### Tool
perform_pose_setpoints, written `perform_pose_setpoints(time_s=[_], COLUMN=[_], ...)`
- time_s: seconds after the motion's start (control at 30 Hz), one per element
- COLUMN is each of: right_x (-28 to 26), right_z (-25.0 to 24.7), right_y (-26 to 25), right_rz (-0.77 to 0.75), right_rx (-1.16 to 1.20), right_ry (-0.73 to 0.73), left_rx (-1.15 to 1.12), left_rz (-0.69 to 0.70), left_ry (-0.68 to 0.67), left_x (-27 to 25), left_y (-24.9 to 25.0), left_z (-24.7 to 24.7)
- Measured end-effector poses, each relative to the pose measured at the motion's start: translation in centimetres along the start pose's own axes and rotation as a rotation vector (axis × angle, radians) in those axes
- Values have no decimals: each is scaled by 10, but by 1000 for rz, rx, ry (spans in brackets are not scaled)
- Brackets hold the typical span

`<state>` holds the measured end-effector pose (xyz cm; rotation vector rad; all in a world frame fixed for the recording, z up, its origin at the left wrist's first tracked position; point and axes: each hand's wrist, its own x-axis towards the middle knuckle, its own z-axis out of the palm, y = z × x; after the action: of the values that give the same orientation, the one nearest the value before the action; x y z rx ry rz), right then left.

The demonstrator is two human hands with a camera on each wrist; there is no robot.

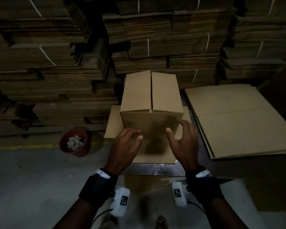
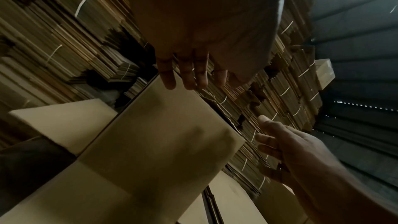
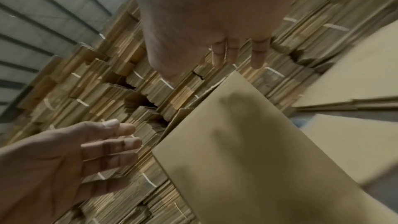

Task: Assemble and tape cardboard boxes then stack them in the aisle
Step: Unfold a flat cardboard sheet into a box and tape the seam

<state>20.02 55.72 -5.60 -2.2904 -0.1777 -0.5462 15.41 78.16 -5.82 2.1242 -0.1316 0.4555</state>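
Note:
A brown cardboard box (image 1: pixel 152 96) stands upright on a flat sheet of cardboard (image 1: pixel 113 123). Its two top flaps are folded shut and I see no tape on the seam between them. My left hand (image 1: pixel 130 141) and right hand (image 1: pixel 180 136) hover in front of its near face, fingers loosely spread, holding nothing. The left wrist view has my left fingers (image 2: pixel 189 76) over the box (image 2: pixel 161 134), with the right hand (image 2: pixel 290 144) beside it. From the right wrist, my right fingers (image 3: pixel 232 55) hang above the box (image 3: pixel 247 142), and the left hand (image 3: pixel 86 152) is apart from it.
A stack of flat cardboard sheets (image 1: pixel 238 123) lies to the right of the box. The table's metal edge (image 1: pixel 155 169) runs just below my hands. A red-brown bucket (image 1: pixel 74 142) of crumpled paper sits on the floor at the left. Strapped bundles of flat cardboard (image 1: pixel 56 55) wall off the back.

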Motion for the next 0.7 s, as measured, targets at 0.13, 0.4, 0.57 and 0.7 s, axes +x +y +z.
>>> perform_pose_setpoints(time_s=[0.13,0.4,0.57,0.7], right_x=[33,84,95,95], right_z=[5,41,55,50], right_y=[1,-3,4,0], right_rz=[-37,-31,15,13], right_rx=[7,-223,-274,-148], right_ry=[0,-104,-121,-33], left_rx=[107,340,348,245], left_rz=[40,55,34,107], left_ry=[38,-56,-132,-68], left_x=[31,115,140,139], left_y=[1,-39,-67,-66], left_z=[-3,-8,-9,-18])
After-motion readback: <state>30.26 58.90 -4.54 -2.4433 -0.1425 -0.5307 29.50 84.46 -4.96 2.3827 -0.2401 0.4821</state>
